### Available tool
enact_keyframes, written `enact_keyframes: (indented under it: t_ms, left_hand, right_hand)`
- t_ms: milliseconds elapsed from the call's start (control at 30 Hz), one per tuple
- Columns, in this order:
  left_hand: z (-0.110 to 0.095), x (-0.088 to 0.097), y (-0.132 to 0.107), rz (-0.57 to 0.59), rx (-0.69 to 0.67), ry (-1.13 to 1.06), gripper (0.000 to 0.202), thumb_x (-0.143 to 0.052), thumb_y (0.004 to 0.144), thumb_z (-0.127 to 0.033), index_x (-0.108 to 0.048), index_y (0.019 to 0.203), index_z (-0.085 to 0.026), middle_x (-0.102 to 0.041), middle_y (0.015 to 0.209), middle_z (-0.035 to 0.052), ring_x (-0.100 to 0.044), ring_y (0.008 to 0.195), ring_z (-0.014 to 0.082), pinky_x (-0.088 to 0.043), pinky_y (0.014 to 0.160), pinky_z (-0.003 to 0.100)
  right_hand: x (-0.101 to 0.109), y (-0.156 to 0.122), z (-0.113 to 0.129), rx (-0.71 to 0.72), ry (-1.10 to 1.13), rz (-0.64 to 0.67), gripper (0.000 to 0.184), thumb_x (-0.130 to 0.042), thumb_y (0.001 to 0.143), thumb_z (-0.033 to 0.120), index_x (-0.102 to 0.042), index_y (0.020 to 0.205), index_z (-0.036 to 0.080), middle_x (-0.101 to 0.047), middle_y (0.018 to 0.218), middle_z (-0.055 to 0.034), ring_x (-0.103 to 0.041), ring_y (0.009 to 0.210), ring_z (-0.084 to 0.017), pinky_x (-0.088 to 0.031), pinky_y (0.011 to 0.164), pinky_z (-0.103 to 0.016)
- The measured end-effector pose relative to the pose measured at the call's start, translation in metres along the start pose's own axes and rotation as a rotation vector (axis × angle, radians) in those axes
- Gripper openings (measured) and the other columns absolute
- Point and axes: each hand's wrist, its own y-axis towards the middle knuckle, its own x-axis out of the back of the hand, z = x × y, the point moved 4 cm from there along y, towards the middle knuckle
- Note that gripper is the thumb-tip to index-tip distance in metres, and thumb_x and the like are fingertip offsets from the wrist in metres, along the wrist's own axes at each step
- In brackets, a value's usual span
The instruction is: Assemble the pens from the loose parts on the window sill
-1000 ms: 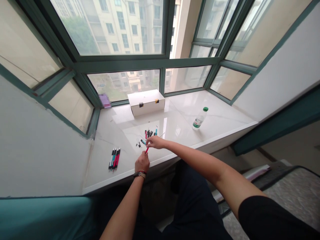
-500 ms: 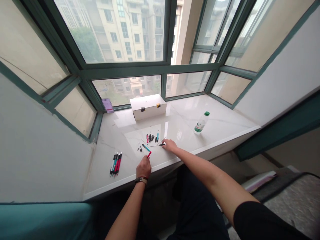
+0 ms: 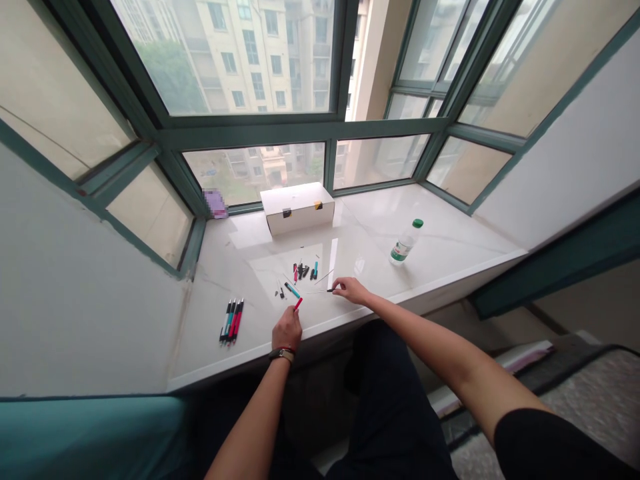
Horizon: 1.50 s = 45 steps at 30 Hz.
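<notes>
My left hand is closed round a red pen barrel whose tip points up and away over the white sill. My right hand pinches a thin pen refill that lies along the sill to its left. Just beyond both hands lies a scatter of small pen parts in black, red and teal. A teal barrel lies between the hands.
Several assembled pens lie side by side at the left of the sill. A white box stands against the window, and a water bottle with a green cap stands at the right. The sill's front edge is just under my wrists.
My right hand left the red barrel, moved right and took hold of the thin refill on the sill. My left hand kept the red barrel and barely moved.
</notes>
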Motion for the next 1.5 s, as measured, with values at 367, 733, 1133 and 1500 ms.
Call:
enact_keyframes:
  t_ms: [367, 733, 1133, 1500]
  left_hand:
    - [-0.004, 0.005, 0.0, 0.018, -0.001, -0.016, 0.028, -0.034, 0.097, -0.033, -0.058, 0.107, -0.021, -0.066, 0.09, 0.0055, -0.059, 0.075, 0.0152, -0.032, 0.06, 0.025]
    - [-0.007, 0.008, -0.001, 0.001, -0.047, -0.039, 0.028, -0.035, 0.096, -0.034, -0.059, 0.106, -0.023, -0.066, 0.094, 0.0046, -0.059, 0.08, 0.0155, -0.033, 0.063, 0.025]
    - [-0.005, 0.004, -0.001, 0.019, -0.095, -0.011, 0.032, -0.034, 0.096, -0.04, -0.058, 0.111, -0.025, -0.064, 0.096, 0.0043, -0.058, 0.081, 0.0154, -0.034, 0.063, 0.024]
    - [-0.005, 0.006, -0.002, 0.037, -0.083, -0.022, 0.034, -0.033, 0.097, -0.04, -0.057, 0.116, -0.027, -0.063, 0.1, 0.0045, -0.058, 0.084, 0.0154, -0.035, 0.065, 0.024]
  right_hand:
    - [0.018, -0.005, 0.027, 0.068, -0.061, 0.049, 0.015, -0.066, 0.083, 0.031, -0.069, 0.094, 0.021, -0.056, 0.07, 0.0019, -0.05, 0.065, -0.011, -0.031, 0.062, -0.02]
    - [0.023, 0.007, 0.054, 0.145, -0.255, 0.105, 0.015, -0.064, 0.085, 0.032, -0.068, 0.097, 0.024, -0.066, 0.085, -0.003, -0.058, 0.08, -0.017, -0.033, 0.065, -0.023]
    - [0.019, 0.013, 0.085, 0.285, -0.418, 0.205, 0.015, -0.062, 0.085, 0.033, -0.07, 0.096, 0.026, -0.07, 0.092, -0.0051, -0.061, 0.088, -0.02, -0.037, 0.071, -0.025]
    - [0.004, 0.02, 0.107, 0.375, -0.536, 0.248, 0.017, -0.059, 0.086, 0.03, -0.073, 0.094, 0.025, -0.071, 0.087, -0.0092, -0.064, 0.085, -0.023, -0.039, 0.07, -0.027]
